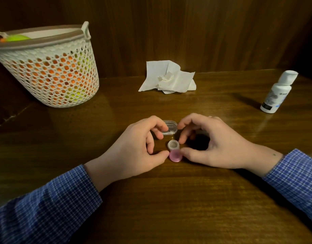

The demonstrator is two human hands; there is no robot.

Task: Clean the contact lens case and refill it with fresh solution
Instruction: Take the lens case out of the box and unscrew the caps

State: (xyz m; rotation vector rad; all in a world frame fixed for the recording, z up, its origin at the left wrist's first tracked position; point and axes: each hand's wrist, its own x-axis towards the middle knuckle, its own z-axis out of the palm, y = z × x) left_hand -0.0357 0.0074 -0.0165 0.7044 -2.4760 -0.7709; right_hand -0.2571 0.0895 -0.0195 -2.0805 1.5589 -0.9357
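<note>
On the dark wooden worktop (pixel 169 199), left hand (pixel 134 152) and right hand (pixel 209 147) pinch the small clear-and-pink contact lens case (pixel 174 150); a slip could tip its uncapped well.

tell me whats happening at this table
A person in a blue checked shirt works on a small contact lens case on the wooden table. The left hand and right hand pinch it from either side; one well is open, its pink cap closed. The solution bottle stands untouched far right, crumpled tissue behind.

Left hand (pixel 134 147) and right hand (pixel 209 143) side by side, fingers curled inward, thumbs nearly meeting
</note>
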